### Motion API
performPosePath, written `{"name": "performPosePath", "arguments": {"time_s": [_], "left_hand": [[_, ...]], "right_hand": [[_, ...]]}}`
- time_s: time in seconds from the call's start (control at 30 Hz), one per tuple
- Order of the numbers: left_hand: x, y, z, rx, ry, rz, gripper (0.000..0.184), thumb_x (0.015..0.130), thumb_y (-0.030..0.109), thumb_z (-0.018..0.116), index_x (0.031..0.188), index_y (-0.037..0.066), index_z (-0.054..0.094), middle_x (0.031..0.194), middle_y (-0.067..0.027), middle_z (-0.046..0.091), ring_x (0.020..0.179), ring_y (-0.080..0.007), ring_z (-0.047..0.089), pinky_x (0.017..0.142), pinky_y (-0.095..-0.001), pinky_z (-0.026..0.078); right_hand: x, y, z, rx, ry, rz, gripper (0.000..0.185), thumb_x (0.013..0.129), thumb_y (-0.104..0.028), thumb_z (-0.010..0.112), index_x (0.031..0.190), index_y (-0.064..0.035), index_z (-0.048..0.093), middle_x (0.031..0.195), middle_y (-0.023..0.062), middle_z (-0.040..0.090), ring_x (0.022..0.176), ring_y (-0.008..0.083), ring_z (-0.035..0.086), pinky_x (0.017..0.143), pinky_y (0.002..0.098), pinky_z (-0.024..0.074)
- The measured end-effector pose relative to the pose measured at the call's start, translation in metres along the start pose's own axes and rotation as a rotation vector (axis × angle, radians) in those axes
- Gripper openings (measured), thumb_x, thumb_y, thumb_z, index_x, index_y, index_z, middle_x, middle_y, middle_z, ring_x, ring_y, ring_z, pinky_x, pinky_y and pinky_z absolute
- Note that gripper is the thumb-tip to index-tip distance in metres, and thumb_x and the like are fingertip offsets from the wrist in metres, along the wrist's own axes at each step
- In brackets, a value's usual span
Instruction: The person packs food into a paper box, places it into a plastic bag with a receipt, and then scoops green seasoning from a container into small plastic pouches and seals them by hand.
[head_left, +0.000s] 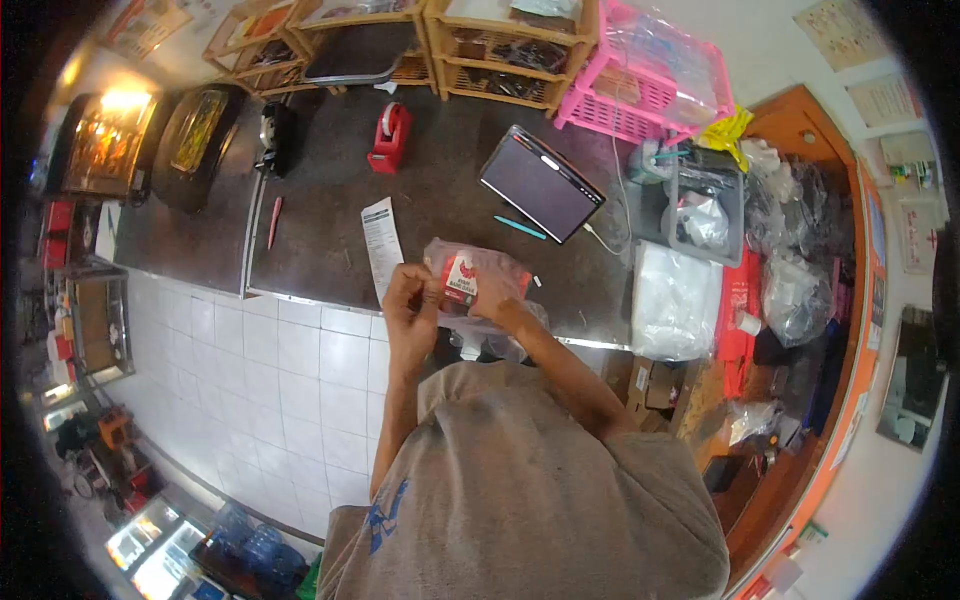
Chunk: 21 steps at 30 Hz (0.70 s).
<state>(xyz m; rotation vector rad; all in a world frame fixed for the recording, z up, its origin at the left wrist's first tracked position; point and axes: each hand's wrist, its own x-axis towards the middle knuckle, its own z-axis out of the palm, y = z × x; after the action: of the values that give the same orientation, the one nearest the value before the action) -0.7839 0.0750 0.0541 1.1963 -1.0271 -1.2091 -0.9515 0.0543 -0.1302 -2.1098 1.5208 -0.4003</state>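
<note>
Centrally, a translucent plastic bag (482,259) is held at the near edge of the dark counter (325,225), between the two hands. Its left side is pinched by the left hand (408,292), the thumb and fingertips being brought together just beside the red-and-white label (462,277). Its right part is overlapped by the right hand (496,303); whether those fingers are closed on the plastic cannot be told. Beyond the left hand, a printed receipt (381,240) is laid flat; a tablet (543,183) is placed beyond the bag, to its right.
</note>
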Motion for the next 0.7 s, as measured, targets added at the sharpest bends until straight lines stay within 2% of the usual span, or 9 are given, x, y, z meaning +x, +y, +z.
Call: {"name": "performPosePath", "arguments": {"time_s": [0.07,0.17,0.2,0.27,0.4,0.5,0.6,0.67,0.7], "left_hand": [[0.006,-0.004,-0.006,0.037,0.092,0.018,0.010,0.101,0.012,0.061,0.098,0.007,0.052,0.074,0.0008,0.055,0.064,-0.0094,0.056,0.059,-0.0241,0.044],[0.006,-0.005,-0.013,0.036,0.078,-0.018,0.012,0.101,0.016,0.062,0.099,0.008,0.054,0.079,0.0011,0.057,0.065,-0.0081,0.057,0.054,-0.0219,0.041],[0.005,-0.005,-0.014,0.027,0.061,-0.036,0.013,0.101,0.017,0.063,0.099,0.008,0.054,0.080,0.0012,0.057,0.065,-0.0075,0.058,0.052,-0.0208,0.039],[0.001,-0.017,-0.018,0.060,0.053,-0.071,0.014,0.101,0.019,0.063,0.099,0.009,0.054,0.078,0.0016,0.057,0.066,-0.0069,0.060,0.048,-0.0192,0.035],[-0.007,-0.025,-0.016,-0.009,0.026,-0.172,0.014,0.101,0.020,0.063,0.099,0.009,0.054,0.079,0.0009,0.058,0.065,-0.0082,0.061,0.048,-0.0198,0.036],[-0.002,-0.007,-0.017,-0.012,0.035,-0.095,0.014,0.101,0.019,0.062,0.098,0.009,0.052,0.083,-0.0012,0.061,0.064,-0.0092,0.061,0.048,-0.0203,0.038],[0.010,0.013,-0.017,-0.010,0.119,-0.047,0.012,0.101,0.016,0.060,0.096,0.010,0.050,0.092,-0.0063,0.063,0.064,-0.0115,0.063,0.048,-0.0209,0.040],[0.009,0.017,-0.016,-0.036,0.122,-0.105,0.010,0.100,0.013,0.059,0.096,0.011,0.051,0.097,-0.0084,0.064,0.069,-0.0131,0.066,0.048,-0.0214,0.040],[0.007,0.020,-0.013,-0.051,0.121,-0.167,0.009,0.100,0.014,0.060,0.097,0.011,0.052,0.100,-0.0066,0.065,0.076,-0.0146,0.069,0.050,-0.0211,0.040]], "right_hand": [[0.009,-0.001,-0.013,0.021,-0.341,0.186,0.102,0.059,-0.033,0.085,0.146,-0.0019,0.042,0.147,0.0270,0.044,0.140,0.0431,0.037,0.116,0.0502,0.0296],[0.003,-0.033,-0.066,-0.180,-0.374,0.177,0.095,0.059,-0.029,0.083,0.145,-0.0091,0.047,0.148,0.0242,0.041,0.140,0.0435,0.035,0.117,0.0523,0.0271],[0.001,-0.018,-0.047,-0.175,-0.370,0.186,0.095,0.059,-0.029,0.083,0.145,-0.0091,0.047,0.148,0.0242,0.041,0.140,0.0435,0.035,0.117,0.0523,0.0271],[-0.004,0.022,0.016,0.329,-0.064,0.092,0.091,0.061,-0.028,0.082,0.145,-0.0161,0.049,0.148,0.0211,0.039,0.139,0.0449,0.033,0.118,0.0551,0.0228],[0.025,-0.008,0.031,-0.091,0.160,0.141,0.089,0.064,-0.026,0.081,0.146,-0.0163,0.048,0.146,0.0196,0.042,0.139,0.0455,0.033,0.119,0.0558,0.0226],[0.038,-0.014,0.011,-0.036,-0.157,0.250,0.084,0.069,-0.023,0.079,0.147,-0.0181,0.047,0.151,0.0208,0.039,0.144,0.0442,0.028,0.119,0.0554,0.0231],[0.028,0.003,0.021,0.113,-0.182,0.215,0.084,0.071,-0.021,0.077,0.149,-0.0187,0.045,0.156,0.0191,0.036,0.147,0.0412,0.025,0.121,0.0544,0.0201],[0.014,0.011,0.034,0.126,-0.196,-0.030,0.075,0.081,-0.018,0.068,0.151,-0.0195,0.041,0.158,0.0159,0.035,0.148,0.0386,0.026,0.122,0.0536,0.0193],[0.008,0.010,0.037,0.124,-0.195,-0.031,0.075,0.081,-0.018,0.068,0.151,-0.0195,0.041,0.158,0.0159,0.035,0.148,0.0386,0.026,0.122,0.0536,0.0193]]}}
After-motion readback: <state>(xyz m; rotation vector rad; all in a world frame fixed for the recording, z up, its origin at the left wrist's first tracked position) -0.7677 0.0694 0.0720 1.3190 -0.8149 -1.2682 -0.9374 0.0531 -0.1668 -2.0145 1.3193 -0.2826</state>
